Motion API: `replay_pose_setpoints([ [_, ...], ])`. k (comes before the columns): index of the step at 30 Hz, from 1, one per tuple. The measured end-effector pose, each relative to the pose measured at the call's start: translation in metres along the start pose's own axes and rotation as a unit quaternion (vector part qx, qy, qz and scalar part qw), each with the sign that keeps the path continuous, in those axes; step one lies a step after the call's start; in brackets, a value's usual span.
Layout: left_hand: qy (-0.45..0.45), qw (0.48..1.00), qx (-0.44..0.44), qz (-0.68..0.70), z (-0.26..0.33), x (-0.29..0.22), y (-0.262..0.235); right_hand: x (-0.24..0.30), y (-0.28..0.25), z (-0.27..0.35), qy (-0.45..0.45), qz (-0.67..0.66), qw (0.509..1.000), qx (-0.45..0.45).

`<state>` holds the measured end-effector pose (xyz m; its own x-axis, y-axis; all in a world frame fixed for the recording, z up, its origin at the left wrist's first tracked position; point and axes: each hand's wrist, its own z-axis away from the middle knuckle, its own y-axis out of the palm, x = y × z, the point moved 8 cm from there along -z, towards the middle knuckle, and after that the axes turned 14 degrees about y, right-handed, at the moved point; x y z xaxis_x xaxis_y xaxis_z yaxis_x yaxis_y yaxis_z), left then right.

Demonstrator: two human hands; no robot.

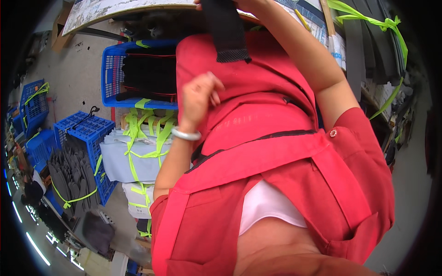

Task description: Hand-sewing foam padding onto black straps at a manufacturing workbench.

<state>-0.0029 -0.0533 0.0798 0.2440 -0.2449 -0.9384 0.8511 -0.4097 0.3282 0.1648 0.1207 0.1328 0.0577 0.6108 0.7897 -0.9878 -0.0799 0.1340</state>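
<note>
Over my lap, at the top, hangs a flat black fabric piece [225, 32] with a mesh-like lower end. My right hand [248, 4] grips its upper part, and the picture's edge cuts off most of that hand. A fingertip also shows at the piece's left edge; whose it is I cannot tell. My left hand [199, 96], wearing a white bangle [185, 134] at the wrist, hovers before the red apron [262, 119]. Its fingers are loosely bent and apart, with nothing visible in them. It is apart from the black piece.
A blue crate [108, 76] of stacked black pieces [149, 73] stands left of my lap. Below it sit grey bundles [133, 158] tied with yellow-green strips. More blue crates [87, 129] and dark bundles [73, 170] lie further left. A worktable [106, 14] edges the top.
</note>
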Motion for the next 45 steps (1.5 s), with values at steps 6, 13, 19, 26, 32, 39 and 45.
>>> replay_pose_setpoints([
  [6,0.033,0.982,-0.098,0.156,-0.056,-0.014,-0.038,-0.042,0.095,0.016,-0.080,0.167,0.980,0.075],
  [13,0.041,0.923,-0.216,0.317,-0.051,0.002,-0.091,-0.115,0.065,0.057,0.023,0.110,0.963,0.246],
  [19,0.120,0.919,-0.287,0.241,-0.051,0.014,-0.080,-0.136,0.093,0.050,0.052,-0.021,0.984,0.171],
  [26,0.153,0.931,-0.289,0.162,-0.034,0.005,-0.079,-0.164,0.097,0.072,0.136,0.077,0.976,0.150],
  [32,0.130,0.927,-0.269,0.224,-0.034,-0.007,-0.104,-0.144,0.056,0.060,0.081,0.150,0.982,0.079],
  [39,0.029,0.955,-0.166,0.245,-0.025,0.008,-0.063,-0.105,0.074,0.050,-0.083,0.153,0.984,0.046],
  [45,0.078,0.966,-0.156,0.190,-0.018,0.021,-0.055,-0.101,0.084,0.050,-0.083,0.307,0.948,0.018],
])
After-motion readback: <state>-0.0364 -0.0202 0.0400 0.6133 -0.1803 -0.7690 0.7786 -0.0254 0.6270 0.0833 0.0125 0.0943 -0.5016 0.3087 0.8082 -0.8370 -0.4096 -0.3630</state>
